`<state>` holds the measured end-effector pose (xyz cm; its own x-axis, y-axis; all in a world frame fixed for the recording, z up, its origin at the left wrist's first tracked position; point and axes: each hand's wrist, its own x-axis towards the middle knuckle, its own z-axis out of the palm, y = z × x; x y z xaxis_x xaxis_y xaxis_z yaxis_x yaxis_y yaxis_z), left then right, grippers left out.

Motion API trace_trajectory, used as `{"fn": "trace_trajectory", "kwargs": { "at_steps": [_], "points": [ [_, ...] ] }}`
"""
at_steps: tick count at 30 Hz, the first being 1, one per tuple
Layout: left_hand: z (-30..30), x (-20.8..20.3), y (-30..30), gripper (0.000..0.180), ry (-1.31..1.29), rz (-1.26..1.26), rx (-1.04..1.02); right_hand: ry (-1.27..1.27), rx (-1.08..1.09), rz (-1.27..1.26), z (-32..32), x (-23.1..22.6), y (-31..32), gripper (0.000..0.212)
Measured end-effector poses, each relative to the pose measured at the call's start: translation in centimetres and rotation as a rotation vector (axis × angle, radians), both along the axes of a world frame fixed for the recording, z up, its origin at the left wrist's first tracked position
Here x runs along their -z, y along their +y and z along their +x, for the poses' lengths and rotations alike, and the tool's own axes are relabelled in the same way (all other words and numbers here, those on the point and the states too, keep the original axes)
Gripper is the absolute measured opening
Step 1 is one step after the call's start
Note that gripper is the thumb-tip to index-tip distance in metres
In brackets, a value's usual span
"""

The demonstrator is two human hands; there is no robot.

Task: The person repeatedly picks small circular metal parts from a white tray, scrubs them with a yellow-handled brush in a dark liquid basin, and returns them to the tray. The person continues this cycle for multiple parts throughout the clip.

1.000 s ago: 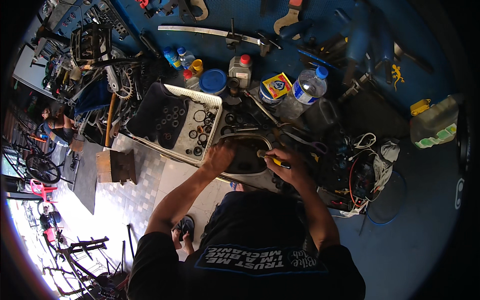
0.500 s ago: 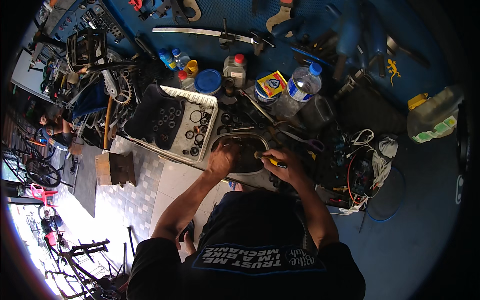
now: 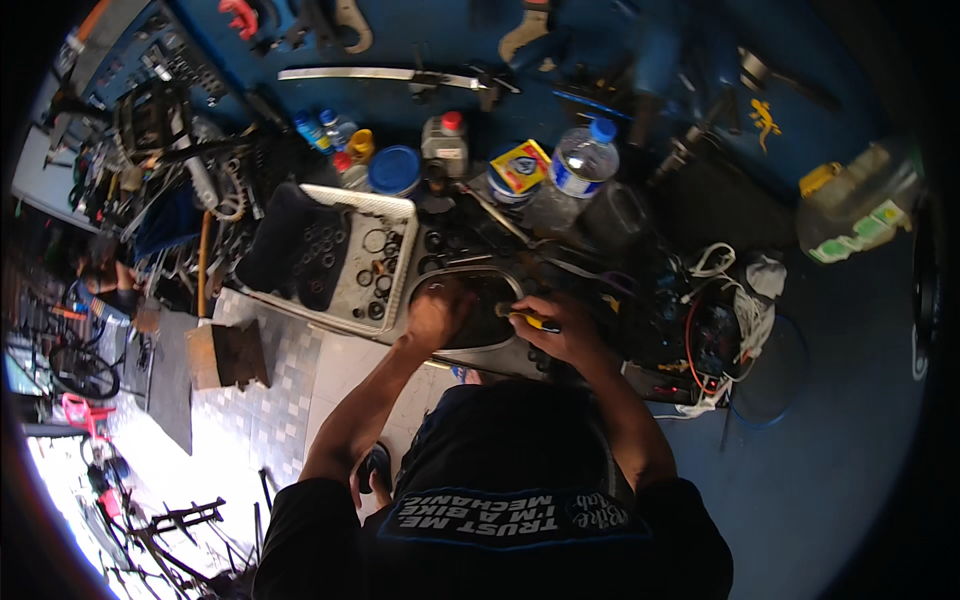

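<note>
My right hand (image 3: 558, 330) is closed round a small brush (image 3: 541, 323) with a yellow and black handle. The brush's round, pale tip points left, over the right side of a basin (image 3: 508, 268) with a light rim and a dark inside. Across from it my left hand (image 3: 437, 315) reaches into the basin's left part, fingers bent downward. Shadow and blur hide those fingertips and anything between them. Left of the basin, a white tray (image 3: 408, 235) bears a dark cloth (image 3: 285, 240) and several bearing rings and small round parts (image 3: 375, 241).
Behind the basin stand a clear bottle with a blue cap (image 3: 586, 160), a red-capped bottle (image 3: 445, 146) and a blue-lidded tub (image 3: 394, 170). Cables (image 3: 745, 320) lie tangled at right. A cardboard box (image 3: 228, 356) is on the tiled floor at left, and tools hang on the blue wall.
The whole view has shifted, so the bench things appear slightly further left and the wall tools higher. Both hands keep nearly the same places at the basin, the brush still in the right.
</note>
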<state>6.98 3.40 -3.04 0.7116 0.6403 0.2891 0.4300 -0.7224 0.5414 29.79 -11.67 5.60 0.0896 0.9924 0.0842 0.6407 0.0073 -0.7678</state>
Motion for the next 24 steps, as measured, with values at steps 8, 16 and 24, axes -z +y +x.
{"fn": "trace_trajectory", "kwargs": {
  "at_steps": [8,16,24],
  "points": [
    [-1.4,-0.5,0.3,0.024,-0.035,-0.073,0.057,-0.031,0.001,0.021,0.1,2.5,0.4,0.026],
    [-1.7,-0.9,-0.6,0.018,0.160,0.143,0.173,-0.028,0.057,-0.030,-0.1,3.0,0.1,0.024],
    [-1.4,-3.1,-0.8,0.043,0.243,-0.004,0.234,-0.003,0.083,0.033,0.1,3.7,-0.2,0.024]
  ]
}}
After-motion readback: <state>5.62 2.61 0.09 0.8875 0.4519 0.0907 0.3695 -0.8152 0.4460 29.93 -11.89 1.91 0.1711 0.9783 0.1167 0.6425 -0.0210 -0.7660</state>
